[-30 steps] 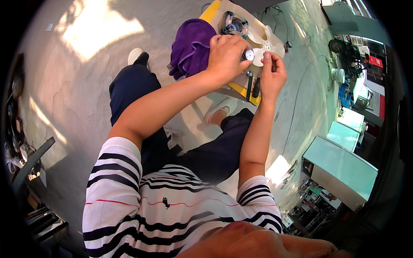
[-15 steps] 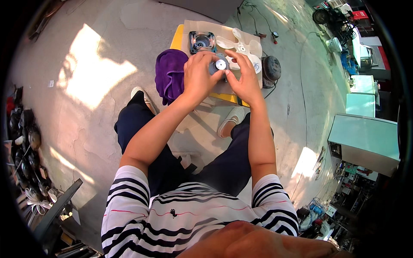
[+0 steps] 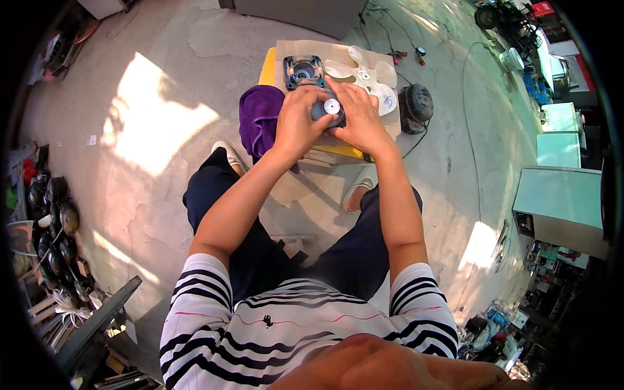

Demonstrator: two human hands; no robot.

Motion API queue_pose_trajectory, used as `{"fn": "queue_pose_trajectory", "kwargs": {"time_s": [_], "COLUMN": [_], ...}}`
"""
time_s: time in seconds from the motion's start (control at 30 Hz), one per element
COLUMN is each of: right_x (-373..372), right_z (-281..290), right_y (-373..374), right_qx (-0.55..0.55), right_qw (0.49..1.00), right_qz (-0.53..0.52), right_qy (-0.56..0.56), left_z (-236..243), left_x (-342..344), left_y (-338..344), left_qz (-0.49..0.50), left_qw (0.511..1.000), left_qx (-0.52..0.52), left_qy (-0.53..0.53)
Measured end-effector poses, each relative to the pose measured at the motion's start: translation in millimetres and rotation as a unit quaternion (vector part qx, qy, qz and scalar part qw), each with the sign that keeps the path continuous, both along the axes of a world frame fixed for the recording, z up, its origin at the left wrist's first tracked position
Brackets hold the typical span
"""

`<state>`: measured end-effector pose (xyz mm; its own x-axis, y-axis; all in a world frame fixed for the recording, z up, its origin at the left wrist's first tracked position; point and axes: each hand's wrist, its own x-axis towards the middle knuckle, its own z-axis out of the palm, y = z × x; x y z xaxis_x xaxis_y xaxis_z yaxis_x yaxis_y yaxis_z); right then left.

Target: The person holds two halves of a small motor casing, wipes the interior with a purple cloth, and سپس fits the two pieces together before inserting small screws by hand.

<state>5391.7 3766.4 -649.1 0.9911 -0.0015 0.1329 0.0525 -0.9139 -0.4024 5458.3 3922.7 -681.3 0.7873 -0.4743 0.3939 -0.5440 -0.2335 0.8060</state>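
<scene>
Both my hands close around a round grey motor part [image 3: 319, 112] with a pale disc on top that has a small dark centre hole. My left hand [image 3: 299, 120] grips its left side, thumb at the near edge. On the other side my right hand [image 3: 361, 118] wraps it, fingers reaching along the far edge. The part's underside is hidden. Just beyond lies a square motor stator [image 3: 303, 70] in a dark frame with copper-coloured windings. A white fan blade [image 3: 366, 76] rests to its right. A purple cloth [image 3: 257, 116] hangs over the left edge beside my left hand.
Brown cardboard [image 3: 286, 47] covers a low yellow stand [image 3: 268, 67] between my feet. Right of it sits a dark compressor [image 3: 416, 107] with a cord. A pressure gauge [image 3: 421, 51] and hoses lie farther off. Pale green cabinets [image 3: 562, 188] stand at the right, a grey box [image 3: 302, 14] ahead.
My right hand's fingers have closed in from a looser, spread pose onto the grey motor part. My left hand keeps its hold. The whole view has shifted slightly.
</scene>
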Motion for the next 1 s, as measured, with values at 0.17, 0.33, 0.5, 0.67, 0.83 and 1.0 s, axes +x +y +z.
{"fn": "queue_pose_trajectory", "kwargs": {"time_s": [0.17, 0.33, 0.5, 0.67, 0.83, 1.0], "right_x": [2, -1, -8, -14, -17, -26], "right_z": [9, 15, 25, 21, 18, 24], "right_y": [2, -10, -29, -46, -51, -58], "right_qx": [0.058, 0.198, 0.403, 0.548, 0.675, 0.74], "right_qw": [0.997, 0.977, 0.909, 0.828, 0.721, 0.658], "right_qz": [0.01, -0.035, -0.094, -0.102, -0.146, -0.141], "right_qy": [-0.04, -0.068, -0.055, -0.052, -0.06, -0.009], "left_z": [14, 56, 46, 28, 10, -6], "left_x": [0, 19, 67, 86, 86, 89], "left_y": [5, 21, 42, 40, 30, 23], "left_qz": [-0.018, -0.028, 0.028, 0.035, 0.036, 0.039], "left_qw": [0.999, 0.997, 0.962, 0.976, 0.989, 0.979], "left_qx": [-0.018, -0.055, -0.139, -0.031, 0.085, 0.182], "left_qy": [-0.03, 0.05, 0.232, 0.215, 0.119, 0.084]}}
